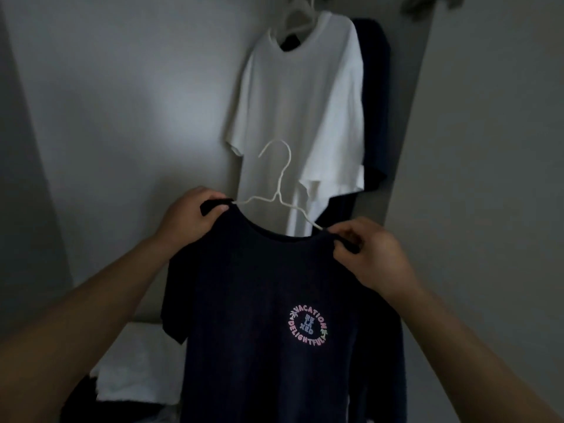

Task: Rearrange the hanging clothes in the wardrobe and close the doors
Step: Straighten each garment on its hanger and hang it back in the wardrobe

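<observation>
Navy T-shirt (pixel 274 300) on white hanger (pixel 279 181), centre frame: left hand (pixel 189 218) and right hand (pixel 369 254) each pinching a shoulder, forearms raised.

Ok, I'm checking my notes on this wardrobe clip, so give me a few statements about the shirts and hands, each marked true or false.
1. Both hands hold the dark printed T-shirt at its shoulders. True: left hand, right hand.
2. The dark printed T-shirt's white hanger is hooked on the rail. False: its hook is free in the air.
3. A white T-shirt hangs in the wardrobe behind. True.
4. The print on the held shirt is a plain square. False: it is a ring of letters.
</observation>
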